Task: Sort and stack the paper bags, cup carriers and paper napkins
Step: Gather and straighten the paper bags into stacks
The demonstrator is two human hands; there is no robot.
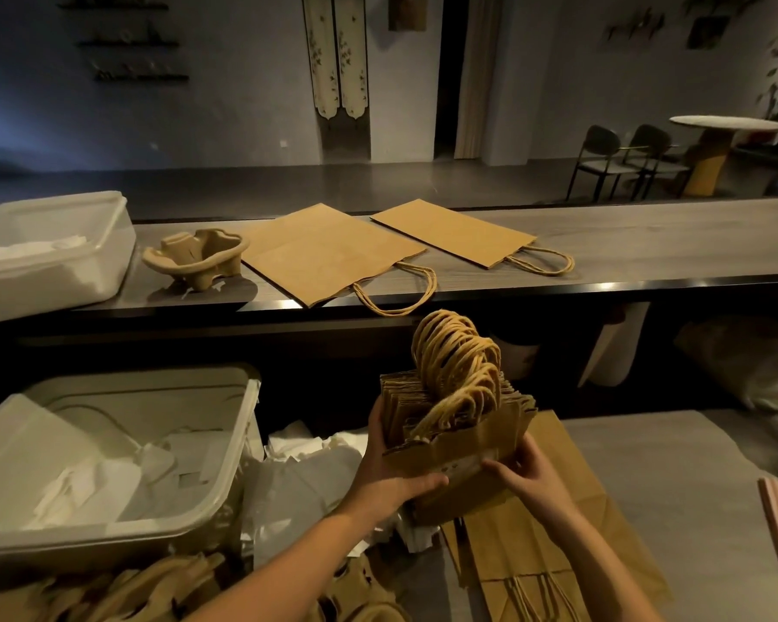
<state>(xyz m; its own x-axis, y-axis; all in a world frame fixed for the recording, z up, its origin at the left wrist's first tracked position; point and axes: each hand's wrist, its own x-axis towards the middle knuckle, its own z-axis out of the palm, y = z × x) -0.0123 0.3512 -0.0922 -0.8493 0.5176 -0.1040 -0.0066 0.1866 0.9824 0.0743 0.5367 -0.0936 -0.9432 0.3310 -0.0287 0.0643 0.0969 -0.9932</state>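
While both hands are full, nothing else gets moved: left hand (394, 471) wraps the left side and underside of the bundle of small bags (459, 426), and right hand (528, 473) pinches its near face with curled fingers. The bundle stands upright, rope handles up, held above the large bags (535, 545) lying flat on the lower worktop (692, 464).

Key relation: the sorted spots are ahead and higher, on the upper worktop (647, 244). The wide bag (329, 253) is nearly dead ahead and the narrow bag (454, 235) is ahead-right. Both are flat, long axis running far-left to near-right, handles toward the person. My read is that the bundle matches one of these by size, but I can't tell which. The right hand is nearer the narrow bag, so tip the bundle flat, handles near.

One cup carrier (196, 255) sits just left of the wide bag.

Containers:
- far tub (50, 258), upper worktop, left end: white paper inside, napkins by the look.
- near tub (225, 446), lower left: a flat white sheet plus crumpled napkins.
- loose napkins (306, 469) spill beside it, unsorted.
- more carriers (122, 585) are heaped at the bottom left.
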